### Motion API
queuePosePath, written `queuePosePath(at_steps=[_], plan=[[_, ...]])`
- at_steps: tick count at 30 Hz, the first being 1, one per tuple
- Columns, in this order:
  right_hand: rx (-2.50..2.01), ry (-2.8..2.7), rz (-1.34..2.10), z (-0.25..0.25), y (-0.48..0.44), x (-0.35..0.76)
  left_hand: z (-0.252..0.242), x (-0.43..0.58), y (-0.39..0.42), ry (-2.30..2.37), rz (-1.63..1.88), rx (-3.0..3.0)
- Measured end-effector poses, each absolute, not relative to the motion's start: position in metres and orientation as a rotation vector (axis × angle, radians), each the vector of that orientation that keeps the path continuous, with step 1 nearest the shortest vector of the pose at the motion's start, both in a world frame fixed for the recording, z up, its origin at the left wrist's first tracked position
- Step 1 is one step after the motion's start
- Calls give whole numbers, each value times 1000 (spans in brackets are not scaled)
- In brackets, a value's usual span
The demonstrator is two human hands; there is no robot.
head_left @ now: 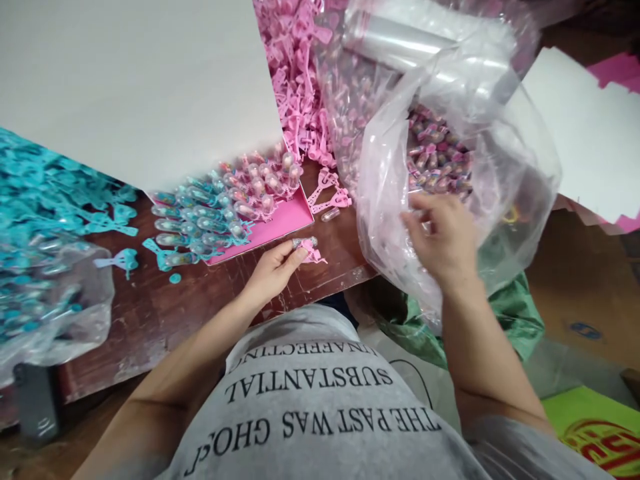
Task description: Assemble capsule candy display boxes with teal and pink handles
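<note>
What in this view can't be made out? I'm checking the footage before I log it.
Head view only:
- Right hand fingertips: hidden inside the clear bag.
- Capsules in that bag: blurred by plastic.
- Left hand pinches a pink piece: too small to identify.
- Blue pile: cut by left edge.

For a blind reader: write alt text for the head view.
A person's left hand pinches a small pink plastic piece over a brown table, while the right hand reaches into a clear plastic bag of small capsules.

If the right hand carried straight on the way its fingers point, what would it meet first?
Probably the clear plastic bag: the right hand already reaches its opening, fingers aimed at the small capsules inside. Depth is unclear.
</note>
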State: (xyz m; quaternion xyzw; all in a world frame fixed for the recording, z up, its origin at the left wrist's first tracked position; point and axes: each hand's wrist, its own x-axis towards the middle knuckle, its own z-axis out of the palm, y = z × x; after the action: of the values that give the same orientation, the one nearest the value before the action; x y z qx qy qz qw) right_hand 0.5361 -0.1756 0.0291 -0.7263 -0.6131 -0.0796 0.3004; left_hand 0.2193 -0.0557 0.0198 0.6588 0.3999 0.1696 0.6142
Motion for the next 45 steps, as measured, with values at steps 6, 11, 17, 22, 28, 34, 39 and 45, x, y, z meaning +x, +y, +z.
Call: queuePosePath(at_steps=[6, 11, 17, 22, 28, 34, 39, 45], plan=[[-2006, -2112, 56, 14, -112, 449, 7, 215, -63, 1027, 217, 2173], [-2041, -1990, 160, 4, -95, 454, 8, 207, -74, 984, 433, 2337], [-1655, -1966, 278, 36, -142, 422, 32, 219, -76, 824, 612, 1527], [-1578, -1579, 392, 39, -159, 405, 32, 231, -72, 791, 592, 1089], [-1490, -1366, 592, 35, -161, 401, 35, 230, -78, 819, 573, 781], [-1517, -1265, 521, 34, -164, 385, 35, 227, -84, 803, 565, 756], [-1517, -1364, 515, 33, -162, 383, 32, 223, -85, 801, 548, 777], [-1534, -1406, 470, 31, -161, 380, 33, 222, -84, 794, 541, 762]])
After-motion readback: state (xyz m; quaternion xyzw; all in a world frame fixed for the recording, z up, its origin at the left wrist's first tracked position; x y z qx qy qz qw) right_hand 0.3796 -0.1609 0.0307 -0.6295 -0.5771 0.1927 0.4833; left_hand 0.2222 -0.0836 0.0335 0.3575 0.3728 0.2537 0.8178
